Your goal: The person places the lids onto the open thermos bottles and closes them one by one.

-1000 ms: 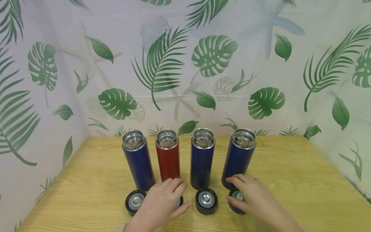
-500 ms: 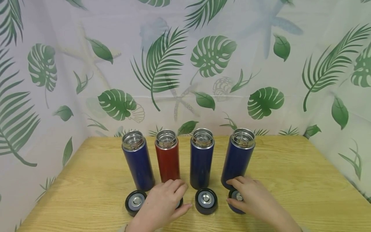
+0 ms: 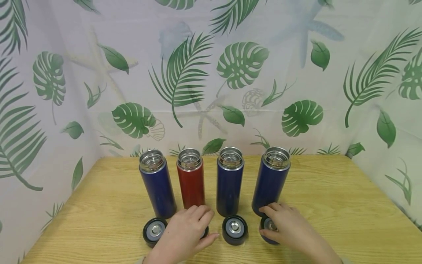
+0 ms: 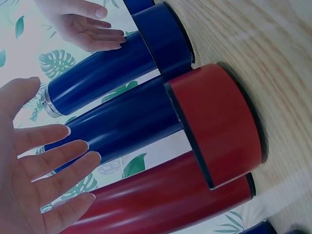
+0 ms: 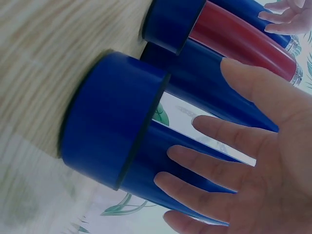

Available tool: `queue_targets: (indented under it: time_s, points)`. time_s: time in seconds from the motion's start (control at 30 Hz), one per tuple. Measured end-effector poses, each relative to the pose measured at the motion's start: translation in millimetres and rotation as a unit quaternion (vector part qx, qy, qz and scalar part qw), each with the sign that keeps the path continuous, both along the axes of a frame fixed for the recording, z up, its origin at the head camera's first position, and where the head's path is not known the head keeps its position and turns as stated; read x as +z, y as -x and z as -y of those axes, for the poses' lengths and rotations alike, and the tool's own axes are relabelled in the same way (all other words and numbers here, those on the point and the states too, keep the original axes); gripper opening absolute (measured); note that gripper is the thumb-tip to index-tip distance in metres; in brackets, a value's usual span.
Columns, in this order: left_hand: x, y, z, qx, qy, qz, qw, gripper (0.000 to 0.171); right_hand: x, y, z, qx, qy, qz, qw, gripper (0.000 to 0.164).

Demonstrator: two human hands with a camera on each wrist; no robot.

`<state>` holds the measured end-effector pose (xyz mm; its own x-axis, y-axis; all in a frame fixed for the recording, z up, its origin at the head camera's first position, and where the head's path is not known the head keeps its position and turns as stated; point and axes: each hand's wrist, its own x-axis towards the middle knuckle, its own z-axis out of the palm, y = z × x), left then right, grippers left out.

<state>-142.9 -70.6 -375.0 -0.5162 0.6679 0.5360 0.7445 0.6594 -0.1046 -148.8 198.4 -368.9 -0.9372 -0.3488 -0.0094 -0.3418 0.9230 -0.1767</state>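
My left hand point(image 3: 184, 233) hovers over the red cap point(image 4: 219, 126) in front of the red bottle point(image 3: 191, 183), its fingers loosely extended and apart from the cap. My right hand point(image 3: 290, 225) is held above the blue cap point(image 5: 112, 119) before the rightmost blue bottle point(image 3: 271, 183); its fingers are relaxed, with a gap to the cap in the right wrist view. Both caps lie with their inner side up, partly covered by the hands in the head view. All the bottles stand upright with bare metal mouths.
Another blue bottle point(image 3: 229, 187) stands between the hands, with its upturned cap point(image 3: 234, 229) in front. At the left are a further blue bottle point(image 3: 158, 190) and its cap point(image 3: 155, 231). A wooden table point(image 3: 336, 194) bears everything; a leaf-patterned cloth point(image 3: 204, 88) hangs behind.
My right hand has shifted very slightly toward the near side. The left hand, bottles and caps keep their places, apart from a tiny shift of the head view.
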Motion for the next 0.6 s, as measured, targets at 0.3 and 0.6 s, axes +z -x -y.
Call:
queue_targets:
  time_s: [0.3,0.6]
  points:
    - [0.9,-0.7,0.0,0.007,0.015,0.014,0.9998,0.038,-6.2,2.3,-4.7,0.019,0.004,0.009,1.0,0.048]
    - [1.7,-1.2,0.4,0.013,0.025,0.027,0.9992,0.04,-10.2,2.8,-5.9,0.03,0.003,0.01,1.0,0.047]
